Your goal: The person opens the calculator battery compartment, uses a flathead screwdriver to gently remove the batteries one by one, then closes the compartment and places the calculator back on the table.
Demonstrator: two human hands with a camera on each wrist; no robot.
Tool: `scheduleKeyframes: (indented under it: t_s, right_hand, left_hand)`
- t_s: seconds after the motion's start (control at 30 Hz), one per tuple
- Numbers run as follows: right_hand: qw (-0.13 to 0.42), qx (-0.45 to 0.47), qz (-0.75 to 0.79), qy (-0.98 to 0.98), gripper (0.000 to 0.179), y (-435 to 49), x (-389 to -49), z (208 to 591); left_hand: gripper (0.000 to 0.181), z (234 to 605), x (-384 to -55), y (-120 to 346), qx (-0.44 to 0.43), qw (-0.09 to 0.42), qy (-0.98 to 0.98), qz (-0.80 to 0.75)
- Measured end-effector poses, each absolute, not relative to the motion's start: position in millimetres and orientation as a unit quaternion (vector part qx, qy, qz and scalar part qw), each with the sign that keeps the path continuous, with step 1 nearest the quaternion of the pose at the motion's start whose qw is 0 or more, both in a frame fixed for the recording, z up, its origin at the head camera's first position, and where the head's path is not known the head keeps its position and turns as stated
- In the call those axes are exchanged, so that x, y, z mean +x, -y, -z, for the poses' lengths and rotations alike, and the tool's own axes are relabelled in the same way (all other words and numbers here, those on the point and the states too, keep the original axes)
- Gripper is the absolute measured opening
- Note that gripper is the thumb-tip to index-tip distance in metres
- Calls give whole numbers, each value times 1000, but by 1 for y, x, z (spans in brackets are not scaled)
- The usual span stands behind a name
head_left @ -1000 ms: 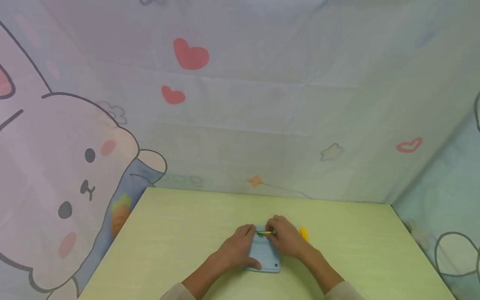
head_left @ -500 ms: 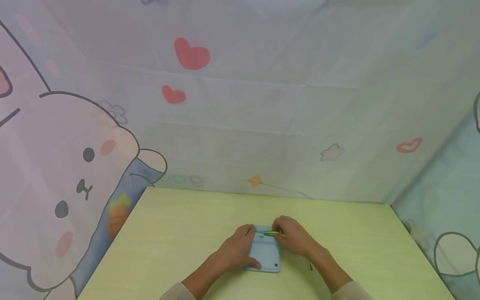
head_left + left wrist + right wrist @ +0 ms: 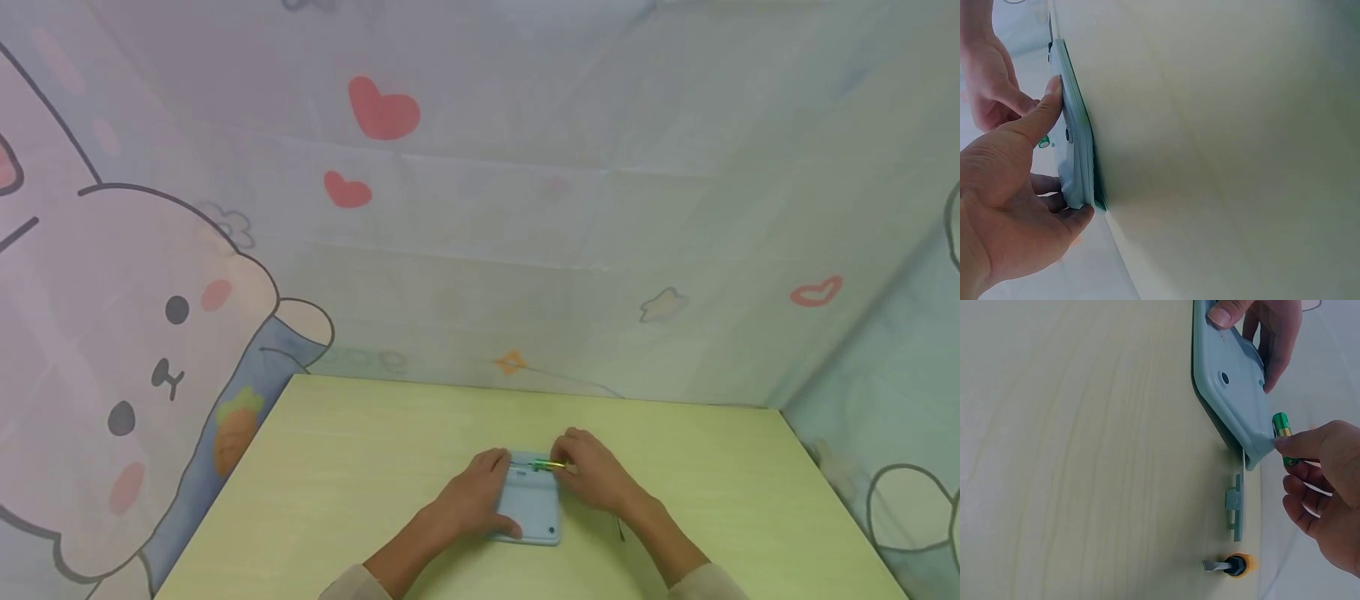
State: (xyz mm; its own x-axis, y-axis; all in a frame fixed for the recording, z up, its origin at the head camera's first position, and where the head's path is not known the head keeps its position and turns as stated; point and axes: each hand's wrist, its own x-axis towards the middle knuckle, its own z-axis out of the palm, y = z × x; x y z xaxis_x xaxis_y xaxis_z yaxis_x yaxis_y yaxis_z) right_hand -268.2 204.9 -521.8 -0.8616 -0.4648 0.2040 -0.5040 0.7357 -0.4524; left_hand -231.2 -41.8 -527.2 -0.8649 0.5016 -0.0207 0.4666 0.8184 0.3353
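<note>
Count: two bare hands; one flat, pale-blue plastic device with rounded corners [image 3: 528, 507]; one green-and-gold cylindrical battery [image 3: 547, 465]; one small pale-blue plastic piece with a tab [image 3: 1239, 509]; one flat-bladed screwdriver with an orange-yellow handle [image 3: 1236, 565], all on or above a pale yellow-green wooden table [image 3: 375, 458].

Left hand [image 3: 477, 493] grips the device along its left side. Right hand [image 3: 590, 473] pinches the battery's right end between thumb and fingers; its left end extends over the device's far-right part. Contact there: cannot tell. Plastic piece and screwdriver lie right of the device.

Versus 1.0 s ago: right hand and battery shifted right; screwdriver handle, then visible in the head view, now hidden; left hand and device unchanged.
</note>
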Motion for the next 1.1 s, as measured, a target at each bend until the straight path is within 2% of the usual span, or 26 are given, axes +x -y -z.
scheduleKeyframes:
  t_s: [0.53,0.8,1.1]
  right_hand:
    - [52,259,-259,929,20,-215,-264,515]
    - [36,236,-276,931,16,-220,-263,514]
    - [50,247,-280,926,19,-227,-264,521]
  left_hand:
    - [113,532,-232,42,250,62,-952,-167]
    - [114,531,-232,41,240,70,-953,-169]
    - [114,529,-232,41,234,74,-954,-171]
